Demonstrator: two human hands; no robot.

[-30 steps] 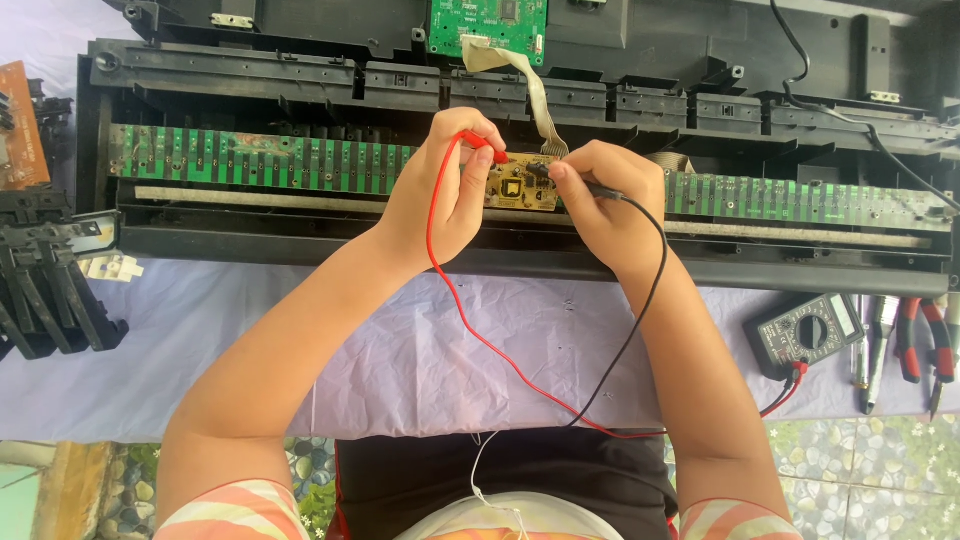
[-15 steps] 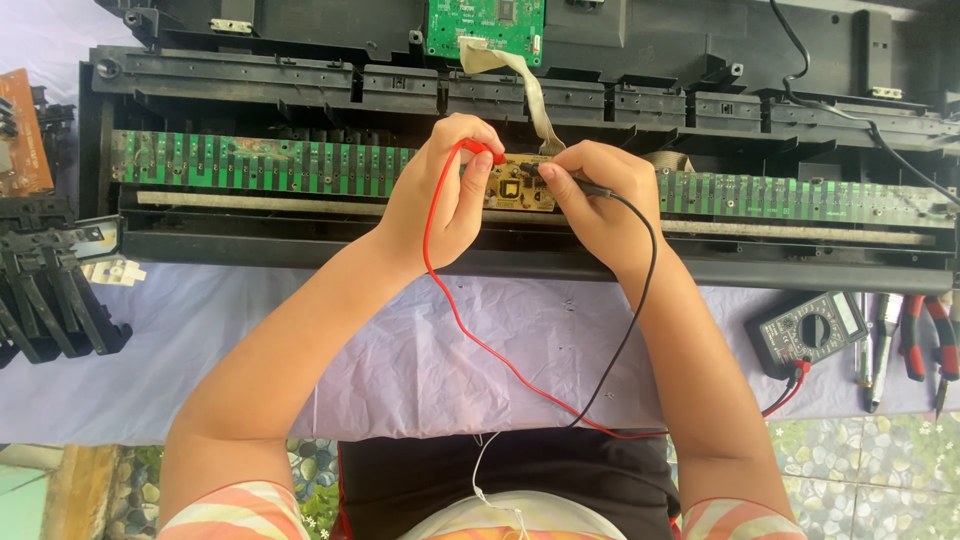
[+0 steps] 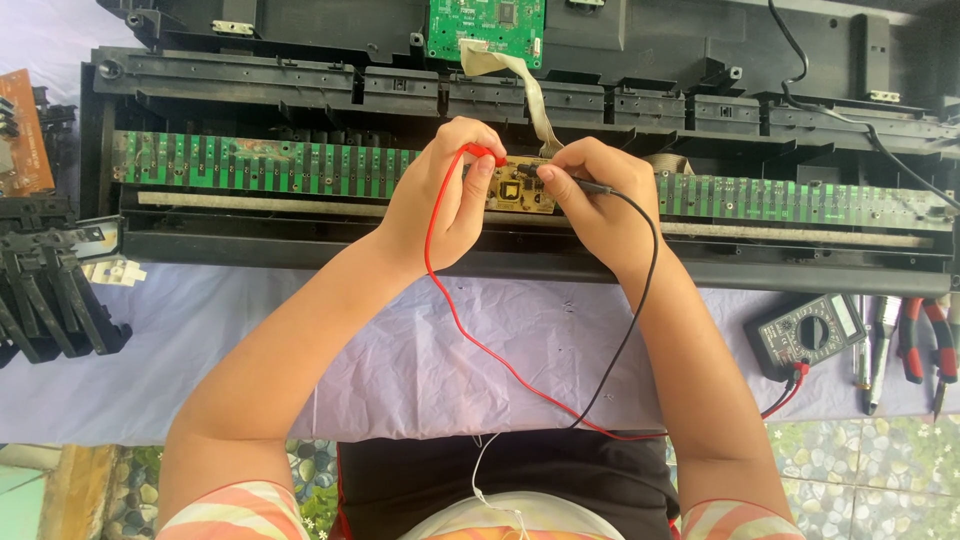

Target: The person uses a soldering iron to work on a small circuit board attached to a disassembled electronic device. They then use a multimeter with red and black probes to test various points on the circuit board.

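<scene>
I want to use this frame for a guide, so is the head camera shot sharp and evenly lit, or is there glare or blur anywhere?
Head view: soft, even daylight, no harsh glare; the small board between the left hand and right hand is sharp, as are the red lead and black lead; only faint shadows fall on the cloth; the meter near the right edge is clear; no motion blur shows.

black multimeter [image 3: 808,335] at right on purple cloth, small grey screen

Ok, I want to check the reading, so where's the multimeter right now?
In the head view the multimeter lies on the purple cloth at the person's right, just left of the pliers, below the keyboard frame.
</scene>
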